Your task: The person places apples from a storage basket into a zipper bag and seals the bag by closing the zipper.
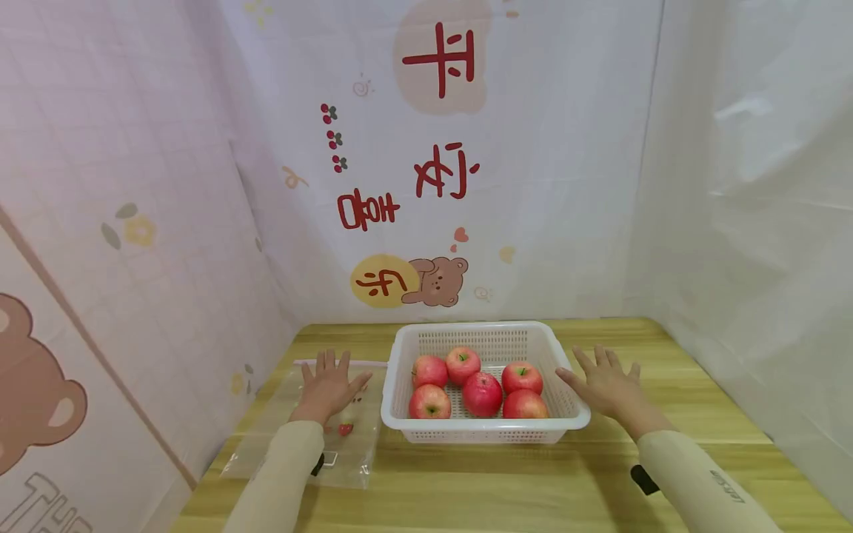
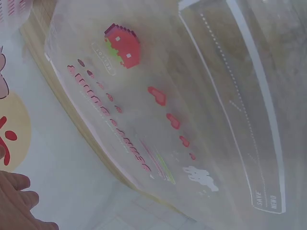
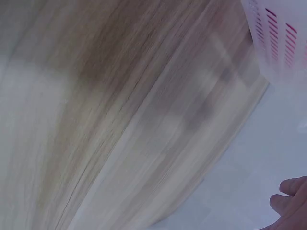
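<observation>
A white plastic basket (image 1: 481, 425) stands mid-table with several red apples (image 1: 483, 394) inside. To its left lies a clear zip bag (image 1: 266, 433) printed with a strawberry, small hearts and lettering; the left wrist view shows the printed bag (image 2: 144, 124) close up. My left hand (image 1: 328, 385) is spread over the bag, fingers straight and pointing forward, holding nothing. On the basket's right side, my right hand (image 1: 606, 385) is likewise spread, its thumb near the basket's rim and nothing in its grasp. In the right wrist view, only some fingers (image 3: 292, 201) show at the lower right corner.
The wood-grain table (image 1: 466, 481) runs back to a white printed cloth (image 1: 560, 185) hung behind it. More pale cloth hangs along the left (image 1: 133, 296) and right sides. Black straps (image 1: 644, 480) show at both wrists.
</observation>
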`<action>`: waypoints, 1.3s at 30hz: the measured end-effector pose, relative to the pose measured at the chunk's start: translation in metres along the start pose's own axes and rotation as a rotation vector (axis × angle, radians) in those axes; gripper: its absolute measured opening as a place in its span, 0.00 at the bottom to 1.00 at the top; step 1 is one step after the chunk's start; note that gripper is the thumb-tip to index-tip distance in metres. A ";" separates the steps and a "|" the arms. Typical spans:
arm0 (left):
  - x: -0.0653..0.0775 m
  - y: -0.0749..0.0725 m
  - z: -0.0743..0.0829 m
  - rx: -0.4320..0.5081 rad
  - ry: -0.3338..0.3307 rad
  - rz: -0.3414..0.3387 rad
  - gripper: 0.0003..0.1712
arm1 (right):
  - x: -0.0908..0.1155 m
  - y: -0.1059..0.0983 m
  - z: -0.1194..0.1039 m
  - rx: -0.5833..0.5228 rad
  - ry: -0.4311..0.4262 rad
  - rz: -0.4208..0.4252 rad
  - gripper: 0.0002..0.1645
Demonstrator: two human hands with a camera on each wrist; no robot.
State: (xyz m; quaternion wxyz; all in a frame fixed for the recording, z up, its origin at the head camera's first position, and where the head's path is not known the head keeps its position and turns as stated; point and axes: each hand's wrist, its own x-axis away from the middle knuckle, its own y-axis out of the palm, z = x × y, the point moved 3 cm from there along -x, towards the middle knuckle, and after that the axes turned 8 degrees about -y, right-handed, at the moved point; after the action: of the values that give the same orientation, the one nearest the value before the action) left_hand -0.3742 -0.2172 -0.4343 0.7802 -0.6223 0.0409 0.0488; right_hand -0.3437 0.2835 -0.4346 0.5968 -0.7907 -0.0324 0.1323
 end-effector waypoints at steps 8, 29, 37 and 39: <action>-0.002 -0.005 -0.003 -0.022 -0.005 -0.002 0.48 | 0.002 0.001 -0.011 0.003 -0.025 0.008 0.49; 0.002 -0.018 -0.049 -0.011 -0.036 -0.005 0.49 | 0.006 0.011 -0.004 -0.042 -0.029 0.019 0.38; 0.005 -0.020 -0.072 -0.003 -0.056 -0.006 0.52 | 0.007 0.012 -0.006 -0.065 -0.017 -0.007 0.40; 0.004 -0.021 -0.077 0.005 -0.065 -0.018 0.53 | 0.007 0.010 -0.006 -0.070 -0.015 -0.013 0.40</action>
State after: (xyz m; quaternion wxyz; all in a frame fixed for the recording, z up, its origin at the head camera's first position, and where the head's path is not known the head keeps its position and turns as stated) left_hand -0.3674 -0.2970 -0.4317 0.7832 -0.6187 0.0100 0.0618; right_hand -0.3362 0.2760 -0.4441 0.5692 -0.8099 -0.0467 0.1333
